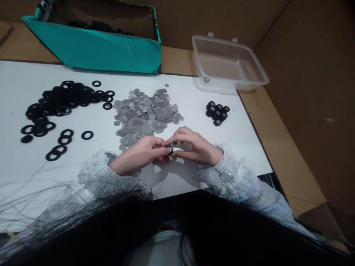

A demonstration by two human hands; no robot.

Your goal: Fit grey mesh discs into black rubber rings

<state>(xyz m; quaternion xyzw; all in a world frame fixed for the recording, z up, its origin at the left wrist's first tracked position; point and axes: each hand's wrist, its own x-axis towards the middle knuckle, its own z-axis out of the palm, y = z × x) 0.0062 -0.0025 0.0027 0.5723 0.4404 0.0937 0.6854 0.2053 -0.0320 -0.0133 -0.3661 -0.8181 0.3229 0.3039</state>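
Observation:
Near the front of the white board, my left hand (144, 152) pinches a black ring (171, 150) with a silver disc at its middle. My right hand (194, 147) meets it from the other side, thumb and fingers closed about the ring's right edge. Just behind my hands spreads a pile of silver discs (146, 114). A heap of black rings (66, 96) lies to the left, with several loose rings in front of it. On the right sits a small cluster of black rings with silver centres (217, 113).
At the back left stands a teal box (111, 53) with black pieces inside. A clear plastic container (230, 83) is at the back right, with a small round piece near its front left corner. Cardboard walls (307, 74) rise behind and on the right.

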